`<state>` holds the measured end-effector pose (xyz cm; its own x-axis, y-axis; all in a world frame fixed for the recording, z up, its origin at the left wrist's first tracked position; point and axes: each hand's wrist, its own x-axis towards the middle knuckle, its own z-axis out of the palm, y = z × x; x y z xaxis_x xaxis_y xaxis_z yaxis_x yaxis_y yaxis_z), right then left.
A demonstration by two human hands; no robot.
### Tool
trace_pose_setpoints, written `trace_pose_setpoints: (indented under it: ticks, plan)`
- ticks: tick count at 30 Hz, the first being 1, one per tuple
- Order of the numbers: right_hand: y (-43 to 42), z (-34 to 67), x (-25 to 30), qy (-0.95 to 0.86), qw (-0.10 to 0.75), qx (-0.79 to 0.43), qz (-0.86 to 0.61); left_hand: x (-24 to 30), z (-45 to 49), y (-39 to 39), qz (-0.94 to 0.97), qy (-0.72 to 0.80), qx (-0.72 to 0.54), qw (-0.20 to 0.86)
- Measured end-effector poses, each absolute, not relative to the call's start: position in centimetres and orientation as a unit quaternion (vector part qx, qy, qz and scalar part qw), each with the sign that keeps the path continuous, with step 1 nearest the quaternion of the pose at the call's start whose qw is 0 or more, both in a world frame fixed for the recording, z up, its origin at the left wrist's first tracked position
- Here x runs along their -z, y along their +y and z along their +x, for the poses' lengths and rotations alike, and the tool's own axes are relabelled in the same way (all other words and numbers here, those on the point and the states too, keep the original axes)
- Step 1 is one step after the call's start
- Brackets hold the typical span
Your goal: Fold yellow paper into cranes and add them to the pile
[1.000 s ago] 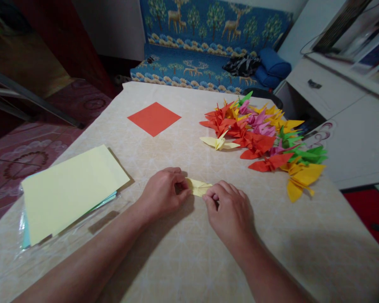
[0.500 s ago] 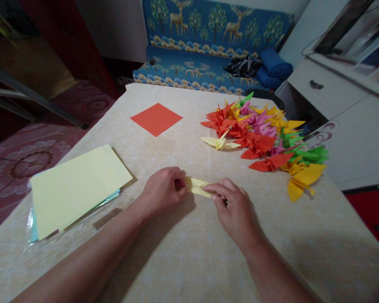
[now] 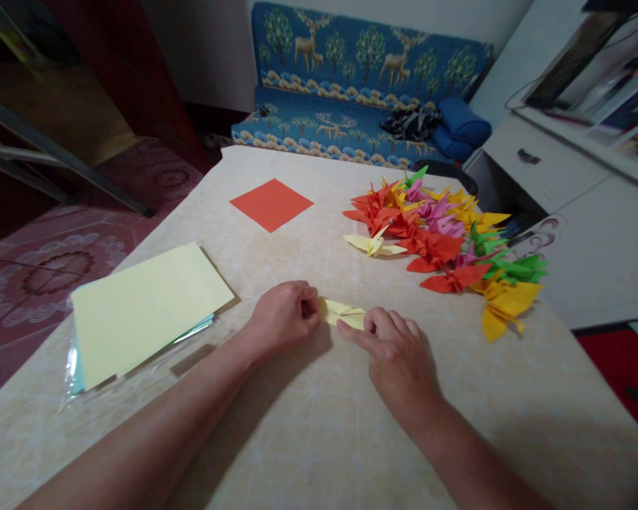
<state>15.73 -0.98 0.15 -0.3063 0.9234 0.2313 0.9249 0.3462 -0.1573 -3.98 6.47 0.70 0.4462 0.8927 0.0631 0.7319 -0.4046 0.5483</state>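
A small folded yellow paper (image 3: pixel 345 312) lies flat on the beige table (image 3: pixel 324 425) between my hands. My left hand (image 3: pixel 283 317) is curled, its fingertips pinching the paper's left end. My right hand (image 3: pixel 396 354) presses on the paper's near edge, index finger stretched along it and the other fingers curled. A finished yellow paper crane (image 3: pixel 373 244) lies further back, at the edge of a pile of folded cranes (image 3: pixel 446 244) in red, orange, pink, green and yellow.
A stack of pale yellow sheets (image 3: pixel 143 308) in a clear sleeve lies at the left. A single red square sheet (image 3: pixel 271 204) lies at the far middle. A white cabinet (image 3: pixel 590 212) stands right of the table, a blue patterned sofa (image 3: pixel 361 92) behind.
My right index finger has slid left along the yellow paper's near edge. My left hand keeps its pinch. The view has shifted slightly.
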Motion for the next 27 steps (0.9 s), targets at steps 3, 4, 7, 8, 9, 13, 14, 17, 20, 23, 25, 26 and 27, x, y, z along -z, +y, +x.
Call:
trace_pose_setpoints:
  ticks: [3, 4, 7, 8, 9, 13, 14, 17, 20, 23, 25, 26, 27]
  plan:
    - [-1.3, 16.2, 0.0, -0.812, 0.134, 0.010, -0.568, -0.6, -4.2, 6.6, 0.816, 0.506, -0.169, 0.222]
    - [-1.4, 16.4, 0.0, -0.812, 0.131, 0.011, -0.568, -0.6, -4.3, 6.7, 0.814, 0.511, -0.168, 0.220]
    - [-1.7, 16.7, -0.1, -0.811, 0.132, 0.016, -0.570, -0.5, -4.4, 6.7, 0.807, 0.524, -0.165, 0.216]
    - [-1.8, 16.9, -0.1, -0.809, 0.133, 0.017, -0.573, -0.5, -4.4, 6.7, 0.806, 0.525, -0.165, 0.216]
    - [-1.9, 17.0, -0.2, -0.807, 0.134, 0.018, -0.575, -0.5, -4.4, 6.7, 0.805, 0.526, -0.166, 0.218]
    - [-2.7, 17.9, -0.3, -0.797, 0.137, 0.025, -0.588, -0.5, -4.4, 6.6, 0.803, 0.526, -0.172, 0.222]
    - [-2.9, 18.1, -0.3, -0.793, 0.138, 0.025, -0.593, -0.5, -4.4, 6.6, 0.802, 0.527, -0.173, 0.220]
    - [-3.3, 18.8, -0.4, -0.780, 0.152, 0.006, -0.607, -0.5, -4.5, 6.6, 0.803, 0.526, -0.177, 0.219]
    - [-2.9, 19.2, -0.4, -0.762, 0.203, -0.032, -0.614, -0.5, -4.6, 6.6, 0.803, 0.523, -0.181, 0.223]
    - [-1.9, 18.9, -0.4, -0.748, 0.255, -0.072, -0.608, -0.4, -4.8, 6.6, 0.804, 0.518, -0.186, 0.225]
    - [-1.1, 18.5, -0.2, -0.759, 0.259, -0.090, -0.590, -0.3, -4.9, 6.5, 0.805, 0.515, -0.194, 0.224]
    - [-0.7, 18.3, -0.1, -0.768, 0.256, -0.094, -0.579, -0.2, -4.9, 6.5, 0.804, 0.513, -0.199, 0.225]
    - [-0.3, 18.1, 0.1, -0.776, 0.255, -0.093, -0.570, -0.1, -5.0, 6.5, 0.805, 0.509, -0.204, 0.227]
